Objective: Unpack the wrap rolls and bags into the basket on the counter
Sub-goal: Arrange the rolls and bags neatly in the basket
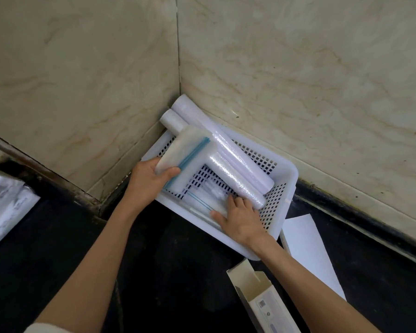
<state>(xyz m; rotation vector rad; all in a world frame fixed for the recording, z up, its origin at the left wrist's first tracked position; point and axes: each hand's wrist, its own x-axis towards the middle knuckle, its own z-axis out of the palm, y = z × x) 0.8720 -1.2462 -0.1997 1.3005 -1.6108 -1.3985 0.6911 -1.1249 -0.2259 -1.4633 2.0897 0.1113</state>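
A white perforated plastic basket (287, 186) sits in the counter corner against the marble walls. Two long wrap rolls (240, 164) lie side by side in it, their far ends sticking out over its back corner. My left hand (147, 181) is shut on a stack of clear zip bags with a blue seal strip (185, 155), held over the basket's left side and across the rolls. My right hand (240, 217) rests flat inside the basket, fingers pressing on another pack of clear zip bags (207, 200) on the bottom.
An opened empty cardboard box (262, 296) lies on the black counter (168, 260) at front right, with a flat white box (308, 246) beside the basket. A printed packet (3, 205) lies at the left edge. The marble walls close off the back.
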